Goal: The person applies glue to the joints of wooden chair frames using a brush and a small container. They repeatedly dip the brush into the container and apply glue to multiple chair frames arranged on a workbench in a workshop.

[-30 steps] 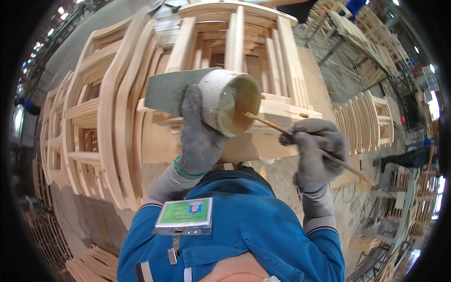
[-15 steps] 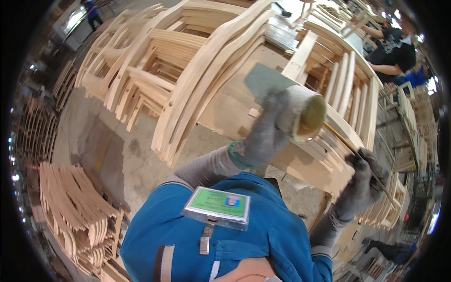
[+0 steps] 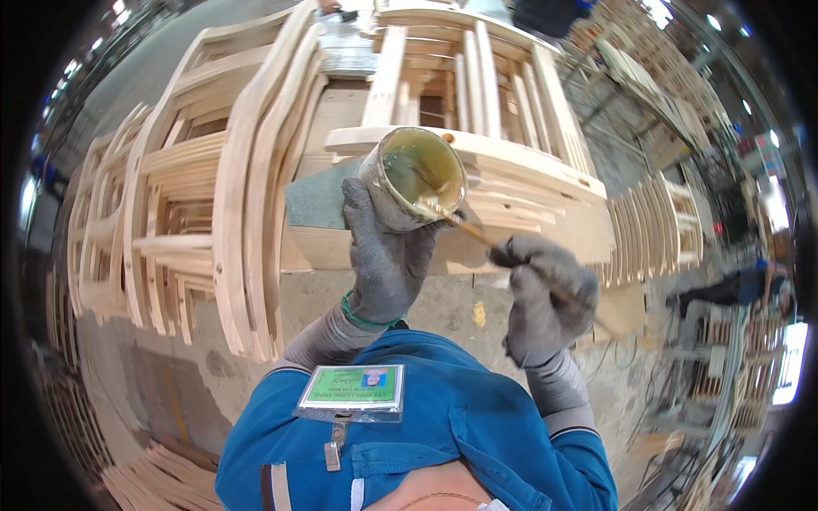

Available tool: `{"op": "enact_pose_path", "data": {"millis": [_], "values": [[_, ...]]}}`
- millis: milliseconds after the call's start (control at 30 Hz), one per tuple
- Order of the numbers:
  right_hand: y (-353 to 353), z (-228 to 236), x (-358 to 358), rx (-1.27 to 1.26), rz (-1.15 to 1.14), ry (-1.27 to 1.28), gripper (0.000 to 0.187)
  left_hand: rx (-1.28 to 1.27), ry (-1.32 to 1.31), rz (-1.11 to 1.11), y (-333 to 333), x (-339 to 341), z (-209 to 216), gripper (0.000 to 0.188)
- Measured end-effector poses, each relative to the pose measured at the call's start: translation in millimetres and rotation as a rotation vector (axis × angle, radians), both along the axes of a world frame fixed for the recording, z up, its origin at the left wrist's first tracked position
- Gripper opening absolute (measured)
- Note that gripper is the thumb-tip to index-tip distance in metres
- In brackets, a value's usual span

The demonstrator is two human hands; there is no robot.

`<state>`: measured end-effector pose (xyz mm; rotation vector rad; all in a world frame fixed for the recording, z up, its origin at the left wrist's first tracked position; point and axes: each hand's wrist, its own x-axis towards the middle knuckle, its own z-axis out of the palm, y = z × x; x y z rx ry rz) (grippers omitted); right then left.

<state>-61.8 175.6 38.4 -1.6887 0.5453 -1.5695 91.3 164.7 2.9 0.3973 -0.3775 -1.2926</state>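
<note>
My left hand [image 3: 385, 266], in a grey glove, grips a whitish, stained cup [image 3: 380, 194] from below. Its mouth tilts toward me and shows a yellowish, glossy liquid [image 3: 411, 163] inside. Between the fingers of my gloved right hand [image 3: 552, 300] is a thin brush [image 3: 470, 228] with a wooden handle. The pale tip of the brush rests inside the cup, at the near right part of the rim. Just beyond the cup lies a pale wooden chair frame [image 3: 503, 155] with slats, stacked on other frames.
More curved wooden frames [image 3: 243, 192] stand in a row on the left. A grey-green flat piece [image 3: 313, 200] lies on cardboard beside the cup. Another stack of frames [image 3: 652, 226] is at the right. A person [image 3: 733, 288] is farther right. Curved wooden parts [image 3: 158, 477] lie at lower left.
The brush tip has gone into the cup as my right hand came closer to it. The cup has turned its mouth toward me. The whole view has shifted to the right.
</note>
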Motion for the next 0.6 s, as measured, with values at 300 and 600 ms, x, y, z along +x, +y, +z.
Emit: {"op": "enact_pose_path", "data": {"millis": [300,600], "values": [[51,19,-14,-0.012,-0.246,0.15,0.018,-0.174,0.034,-0.121,45,-2,-7,0.062],[210,-10,32,-0.244,-0.308,0.495,0.011,-0.195,-0.037,0.133,134,33,-16,0.058]]}}
